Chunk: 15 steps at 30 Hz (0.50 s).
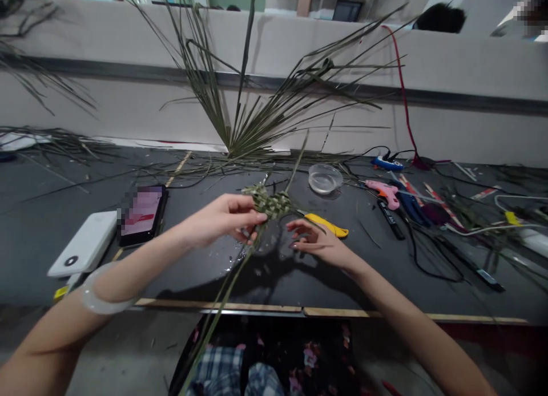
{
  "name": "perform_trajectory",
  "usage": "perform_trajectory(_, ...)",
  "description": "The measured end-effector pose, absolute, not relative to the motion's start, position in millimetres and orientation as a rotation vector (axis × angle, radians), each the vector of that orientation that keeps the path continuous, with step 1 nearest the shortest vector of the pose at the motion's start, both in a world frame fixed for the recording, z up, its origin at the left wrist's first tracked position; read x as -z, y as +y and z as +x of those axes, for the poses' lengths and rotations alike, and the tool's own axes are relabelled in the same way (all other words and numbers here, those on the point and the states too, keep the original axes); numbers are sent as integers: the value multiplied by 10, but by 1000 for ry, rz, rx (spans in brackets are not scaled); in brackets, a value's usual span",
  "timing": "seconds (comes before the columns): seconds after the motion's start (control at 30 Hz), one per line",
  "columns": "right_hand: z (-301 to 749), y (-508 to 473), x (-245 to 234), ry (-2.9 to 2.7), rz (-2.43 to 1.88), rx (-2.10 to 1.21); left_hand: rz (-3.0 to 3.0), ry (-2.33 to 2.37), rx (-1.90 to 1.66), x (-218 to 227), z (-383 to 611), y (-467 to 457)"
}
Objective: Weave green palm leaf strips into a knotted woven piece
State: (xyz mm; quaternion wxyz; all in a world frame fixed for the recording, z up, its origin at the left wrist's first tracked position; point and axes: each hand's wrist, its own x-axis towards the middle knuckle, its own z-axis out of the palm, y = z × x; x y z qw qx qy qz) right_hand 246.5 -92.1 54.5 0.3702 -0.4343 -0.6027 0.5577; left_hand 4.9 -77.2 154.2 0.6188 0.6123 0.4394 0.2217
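My left hand (238, 214) pinches a small piece woven from green leaf strips (274, 203), held above the dark table. Long loose strips (231, 287) trail from it down past the table's front edge, and one more sticks up at the back. To the right of the weaving, my right hand (311, 237) has its fingers apart and slightly curled, with nothing gripped in them. A yellow-handled tool (329, 225) lies just behind that hand; its far end is hidden. Drops of water spot the table beneath the weaving.
A palm leaf fan (240, 133) leans on the partition behind. A clear plastic bowl (325, 179), a pink glue gun (383, 193), a black cutter (390, 219) and cables lie to the right. A phone (143, 216) and a white power bank (83, 242) are at left.
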Motion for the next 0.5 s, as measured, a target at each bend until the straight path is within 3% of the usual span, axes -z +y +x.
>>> perform_trajectory(0.23, 3097, -459, -416, -1753, -1505, -742, 1386, 955, -738, -1723, -263, -369)
perform_trajectory(0.5, 3459, -64, -404, -1755, -1677, -273, 1528, 943, -27, -869, -40, -55)
